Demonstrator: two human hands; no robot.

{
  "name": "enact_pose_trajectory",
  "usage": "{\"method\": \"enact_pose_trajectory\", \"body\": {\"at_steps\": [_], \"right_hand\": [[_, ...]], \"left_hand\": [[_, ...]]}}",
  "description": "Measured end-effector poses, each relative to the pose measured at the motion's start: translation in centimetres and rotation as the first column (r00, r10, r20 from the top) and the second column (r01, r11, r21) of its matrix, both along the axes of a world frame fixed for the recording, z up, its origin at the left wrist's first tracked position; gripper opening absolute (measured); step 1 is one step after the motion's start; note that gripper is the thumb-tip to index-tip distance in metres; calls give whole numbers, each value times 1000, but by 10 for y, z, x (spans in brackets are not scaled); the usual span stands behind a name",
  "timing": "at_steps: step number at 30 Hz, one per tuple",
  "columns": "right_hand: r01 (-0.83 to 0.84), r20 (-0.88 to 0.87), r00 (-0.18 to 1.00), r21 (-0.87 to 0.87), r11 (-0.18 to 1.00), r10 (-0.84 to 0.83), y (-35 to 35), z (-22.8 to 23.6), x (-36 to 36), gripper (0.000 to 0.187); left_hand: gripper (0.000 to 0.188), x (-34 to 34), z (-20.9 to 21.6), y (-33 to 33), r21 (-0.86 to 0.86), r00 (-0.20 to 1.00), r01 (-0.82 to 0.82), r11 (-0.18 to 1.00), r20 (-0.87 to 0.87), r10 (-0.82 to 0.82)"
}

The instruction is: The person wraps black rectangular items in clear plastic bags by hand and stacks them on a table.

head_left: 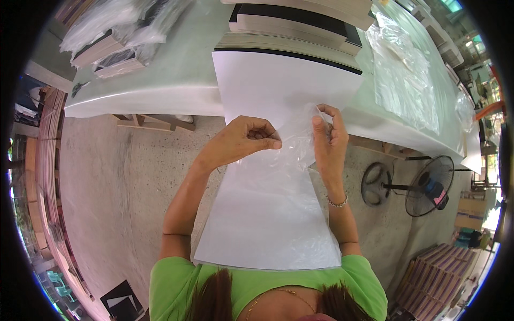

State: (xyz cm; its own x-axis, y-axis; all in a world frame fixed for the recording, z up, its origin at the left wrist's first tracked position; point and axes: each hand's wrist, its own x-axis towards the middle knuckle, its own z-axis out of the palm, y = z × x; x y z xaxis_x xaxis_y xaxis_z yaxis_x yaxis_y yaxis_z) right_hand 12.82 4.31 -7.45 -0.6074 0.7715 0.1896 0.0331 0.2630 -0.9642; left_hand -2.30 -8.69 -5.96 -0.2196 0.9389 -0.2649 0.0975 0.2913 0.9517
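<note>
Here, clear film (295, 152) spans between left fingers (270, 144) pinching it and right fingers (319, 128), their grip unclear

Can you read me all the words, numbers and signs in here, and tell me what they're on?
There are none I can read.
White sheet: looks plain.
Clear plastic: no words I can see.
Fan: a little pinkish patch on its motor, too small to read.
Striped stack at lower right: too blurred to make out any writing.
</note>
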Motion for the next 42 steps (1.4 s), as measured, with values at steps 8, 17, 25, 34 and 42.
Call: {"method": "enact_pose_trajectory", "body": {"at_steps": [8, 17, 25, 34, 42], "right_hand": [[19, 53, 998, -50, 999, -16, 5, -1, 8, 26], [-251, -16, 959, 416, 874, 283, 4, 9, 9, 40], [-305, 49, 926, 683, 664, 375, -2, 26, 9, 31], [-468, -165, 750, 553, 689, 641, 4, 21, -1, 18], [-446, -462, 828, -202, 872, 316, 24, 13, 30, 13]], "left_hand": [[27, 1, -13, 3, 49, 978, -77, 996, 199, 66], [19, 10, -2, 0, 57, 906, -141, 988, 410, 106], [18, 13, 1, -3, 104, 862, -101, 989, 506, 35], [19, 17, -18, -3, 179, 798, -174, 968, 602, 32], [23, -32, -42, -31, 310, 642, -755, 577, 172, 747]]}}
